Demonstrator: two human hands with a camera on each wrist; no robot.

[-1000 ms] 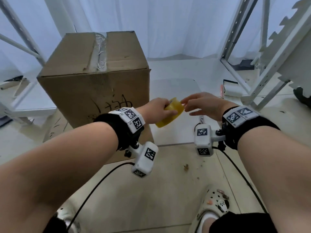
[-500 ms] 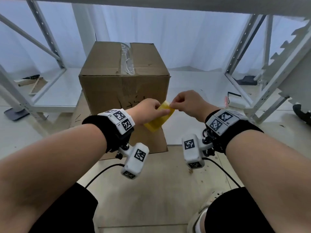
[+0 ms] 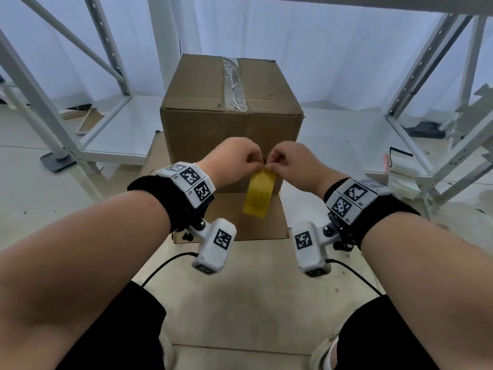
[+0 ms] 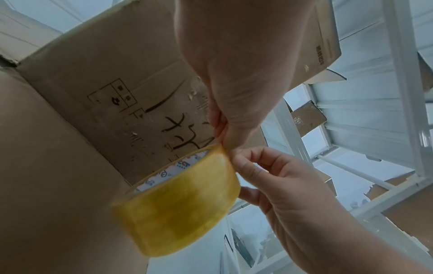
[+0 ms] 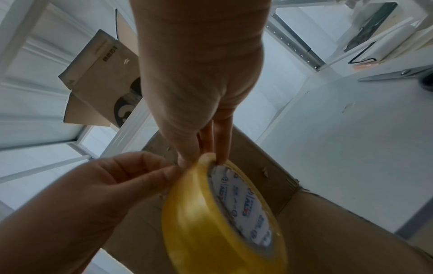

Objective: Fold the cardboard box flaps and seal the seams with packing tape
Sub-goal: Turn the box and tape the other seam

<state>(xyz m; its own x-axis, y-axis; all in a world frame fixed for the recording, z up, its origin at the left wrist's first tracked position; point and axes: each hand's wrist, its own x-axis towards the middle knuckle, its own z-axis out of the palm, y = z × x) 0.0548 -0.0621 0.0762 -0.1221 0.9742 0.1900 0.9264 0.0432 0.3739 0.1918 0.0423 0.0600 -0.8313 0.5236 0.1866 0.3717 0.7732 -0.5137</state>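
A closed cardboard box (image 3: 229, 129) stands ahead of me, with a strip of clear tape (image 3: 234, 84) along its top seam. In front of its near face hangs a yellow tape roll (image 3: 260, 192). My right hand (image 3: 270, 162) pinches the roll's top rim, thumb outside and fingers on the core side (image 5: 203, 155). My left hand (image 3: 256, 160) pinches the outer layer at the roll's top (image 4: 220, 142), right beside the right fingertips. Whether a loose end is lifted I cannot tell.
The box stands on a flat cardboard sheet (image 3: 256, 222) on the floor. White metal shelf frames stand left (image 3: 53, 124) and right (image 3: 426, 102). Scissors (image 5: 393, 74) lie on the low white shelf at right. Black cables (image 3: 165, 265) run under my wrists.
Both hands have risen and closed together before the box's near face. The roll, earlier cupped in the left hand, now hangs from both hands' fingertips. My view has swung to centre the box.
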